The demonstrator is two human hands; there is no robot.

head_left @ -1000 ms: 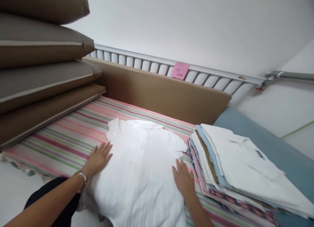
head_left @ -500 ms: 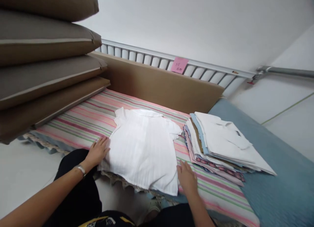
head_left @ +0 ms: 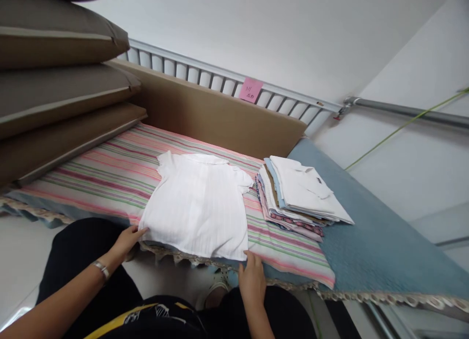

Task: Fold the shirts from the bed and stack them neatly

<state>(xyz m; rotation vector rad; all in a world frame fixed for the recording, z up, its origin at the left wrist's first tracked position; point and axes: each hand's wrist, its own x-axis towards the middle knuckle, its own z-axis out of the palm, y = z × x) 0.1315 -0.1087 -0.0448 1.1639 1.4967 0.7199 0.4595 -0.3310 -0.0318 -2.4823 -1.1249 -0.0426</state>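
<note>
A white short-sleeved shirt lies spread out face down or back up, I cannot tell which, with its collar away from me and its hem along the near edge of the bed. My left hand, with a silver bracelet on the wrist, pinches the hem's left corner. At the right corner of the hem, my right hand has its fingers closed on the fabric. Right of the shirt sits a stack of folded clothes, with a white collared garment on top.
The shirt and stack rest on a striped cloth over a blue bedcover. Large brown-grey cushions are piled at the left. Behind stand a brown board and a white radiator bearing a pink note.
My hands have slid from the shirt's sides down to its hem corners, and the fingers have closed on the cloth. The view has shifted to the right.
</note>
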